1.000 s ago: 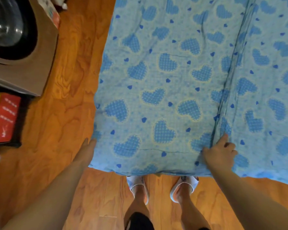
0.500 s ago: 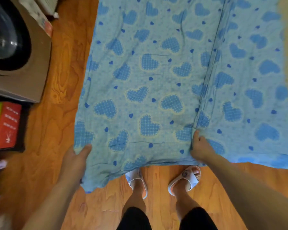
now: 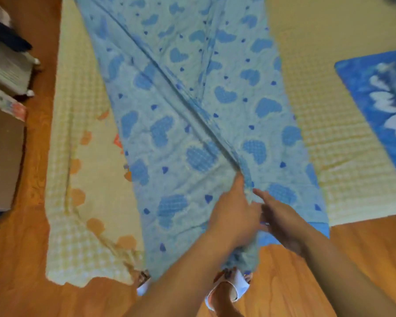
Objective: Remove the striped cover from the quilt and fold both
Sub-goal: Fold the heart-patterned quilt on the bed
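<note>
Over wood floor, hands now meet on cloth

Matt creased cloth quilt; glossy wood floor.

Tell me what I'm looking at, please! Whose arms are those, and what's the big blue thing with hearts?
A person wears a camera on their head, so the one picture looks down at their own arms. The blue heart-print cloth lies stretched out over a yellow checked blanket on the wooden floor. The left hand grips a bunched fold at the cloth's near edge. The right hand reaches in beside it, fingers straight. Below are the person's white slippers.
</note>
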